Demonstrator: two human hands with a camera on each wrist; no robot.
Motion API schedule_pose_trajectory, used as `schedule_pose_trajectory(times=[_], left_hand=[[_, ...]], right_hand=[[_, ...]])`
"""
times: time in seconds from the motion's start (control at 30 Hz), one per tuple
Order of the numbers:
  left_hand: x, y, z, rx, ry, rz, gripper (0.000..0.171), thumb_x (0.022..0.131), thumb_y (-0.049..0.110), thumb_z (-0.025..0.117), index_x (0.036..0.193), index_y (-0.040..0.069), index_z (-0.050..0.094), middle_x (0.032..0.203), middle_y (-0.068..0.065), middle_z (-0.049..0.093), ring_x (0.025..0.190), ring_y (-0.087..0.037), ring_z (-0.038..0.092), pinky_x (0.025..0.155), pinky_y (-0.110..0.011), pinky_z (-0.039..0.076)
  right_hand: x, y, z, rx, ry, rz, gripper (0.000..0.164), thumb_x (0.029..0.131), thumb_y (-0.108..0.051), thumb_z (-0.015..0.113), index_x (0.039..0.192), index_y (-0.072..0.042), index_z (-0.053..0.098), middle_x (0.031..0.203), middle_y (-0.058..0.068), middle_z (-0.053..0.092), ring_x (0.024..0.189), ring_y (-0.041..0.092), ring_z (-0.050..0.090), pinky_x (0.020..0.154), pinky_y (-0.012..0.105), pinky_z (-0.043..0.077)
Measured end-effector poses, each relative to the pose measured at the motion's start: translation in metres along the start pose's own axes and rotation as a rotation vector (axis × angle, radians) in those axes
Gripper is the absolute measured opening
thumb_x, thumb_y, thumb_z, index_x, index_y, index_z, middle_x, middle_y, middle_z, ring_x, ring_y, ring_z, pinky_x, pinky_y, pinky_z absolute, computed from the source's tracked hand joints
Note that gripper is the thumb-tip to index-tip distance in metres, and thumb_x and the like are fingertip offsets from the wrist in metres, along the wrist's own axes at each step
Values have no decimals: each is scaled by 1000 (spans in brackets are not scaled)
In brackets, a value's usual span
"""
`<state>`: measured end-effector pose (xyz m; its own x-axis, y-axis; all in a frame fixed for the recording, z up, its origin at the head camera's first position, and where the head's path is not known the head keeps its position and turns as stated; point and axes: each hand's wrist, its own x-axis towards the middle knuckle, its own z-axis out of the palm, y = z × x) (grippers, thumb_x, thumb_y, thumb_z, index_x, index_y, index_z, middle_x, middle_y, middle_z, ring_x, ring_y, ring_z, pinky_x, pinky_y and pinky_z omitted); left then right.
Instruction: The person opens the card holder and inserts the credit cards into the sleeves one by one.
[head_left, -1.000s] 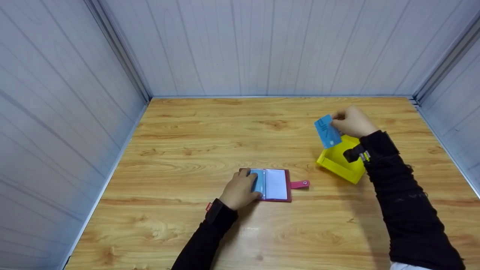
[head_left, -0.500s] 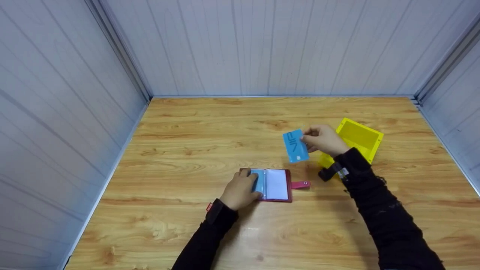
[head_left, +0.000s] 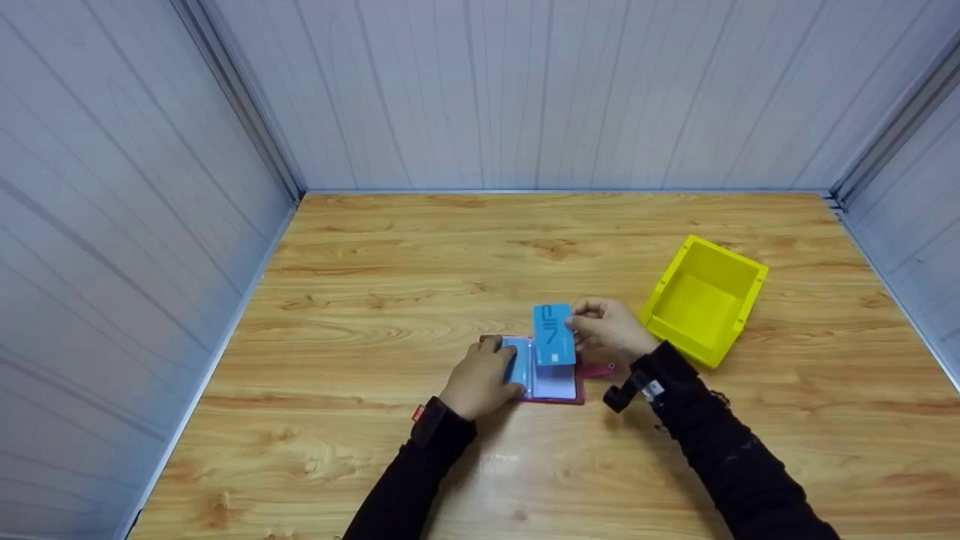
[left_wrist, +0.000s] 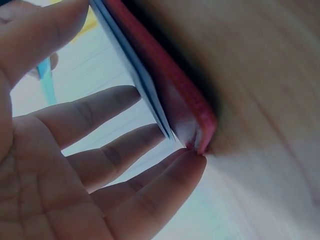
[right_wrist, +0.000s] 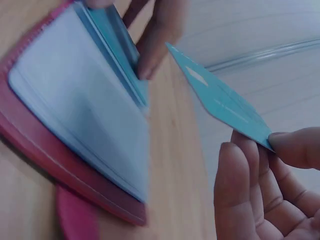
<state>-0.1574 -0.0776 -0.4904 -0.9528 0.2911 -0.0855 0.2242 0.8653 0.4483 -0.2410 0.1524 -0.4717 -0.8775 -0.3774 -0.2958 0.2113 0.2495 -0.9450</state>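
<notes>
A red card holder lies spread on the wooden table, its clear sleeves facing up. My left hand rests on its left side, where a blue card shows in a sleeve. In the left wrist view the fingers reach out fairly straight to the sleeve edges and the red cover. With thumb and fingertips my right hand pinches another blue card, marked VIP, by its right edge. That card hovers over the top of the right-hand sleeve, apart from it in the right wrist view.
A yellow bin stands right of and behind the card holder, near my right hand. The holder's pink snap strap sticks out to the right on the table. Pale panel walls close off the back and sides.
My right hand has carried the VIP card from over the yellow bin leftward and nearer to me, to above the holder's right side. My left hand and the holder have stayed in place.
</notes>
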Motion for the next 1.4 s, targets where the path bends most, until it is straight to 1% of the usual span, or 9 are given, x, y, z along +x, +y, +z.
schedule_pose_trajectory(times=[0.17,0.43,0.73,0.8,0.9,1.0,1.07,1.27,1.4], left_hand=[[1,1,1,11,-2,-5,66,83,36,76,137,4,55,147,-24,44,130,-43,47,104,-52,44],[0,1,1,3,-10,-6,66,83,34,76,138,4,54,147,-24,43,131,-43,46,105,-53,43],[1,1,1,-19,-6,-6,63,84,32,75,137,3,55,147,-25,42,134,-44,42,106,-54,42],[2,2,1,-46,2,-30,61,86,32,73,136,3,55,149,-24,41,136,-45,39,109,-54,39],[3,5,2,-97,59,-71,58,89,31,69,137,1,54,148,-23,42,138,-44,37,111,-53,36],[5,8,1,-170,140,-90,58,91,28,67,138,-1,51,142,-23,49,134,-42,43,111,-50,38],[6,11,0,-222,167,-85,57,92,26,67,139,-2,50,138,-23,53,131,-40,48,109,-49,40],[10,14,-4,-344,101,-78,57,93,21,65,141,-5,46,137,-23,56,130,-35,52,109,-47,41],[15,16,-3,-378,79,-65,53,93,16,65,138,-5,49,120,-18,66,112,-29,63,97,-44,50]], right_hand=[[4,18,9,116,-20,45,6,93,-6,61,96,-4,57,76,-2,66,64,11,64,63,27,58],[6,39,9,92,-63,-4,7,91,-12,65,92,-9,59,80,-4,67,67,9,64,63,23,56],[4,41,8,124,-46,38,7,93,-7,62,98,-3,59,77,-5,68,66,8,64,65,22,56],[4,41,8,122,-47,36,8,93,-7,62,98,-2,59,76,-5,68,66,8,64,65,23,57],[3,41,8,119,-50,30,8,93,-7,63,98,-2,59,75,-4,69,66,9,66,65,23,57],[2,40,8,114,-52,21,8,92,-8,63,97,-2,60,74,-4,69,66,9,66,65,24,57],[2,40,8,110,-52,16,8,92,-7,63,96,-2,59,74,-4,69,65,9,66,65,23,57],[5,43,8,110,-57,18,7,92,-7,63,96,-2,59,75,-4,69,66,9,66,65,24,58],[5,42,9,112,-66,24,6,92,-7,63,96,-3,60,75,-4,70,66,9,67,66,24,58]])
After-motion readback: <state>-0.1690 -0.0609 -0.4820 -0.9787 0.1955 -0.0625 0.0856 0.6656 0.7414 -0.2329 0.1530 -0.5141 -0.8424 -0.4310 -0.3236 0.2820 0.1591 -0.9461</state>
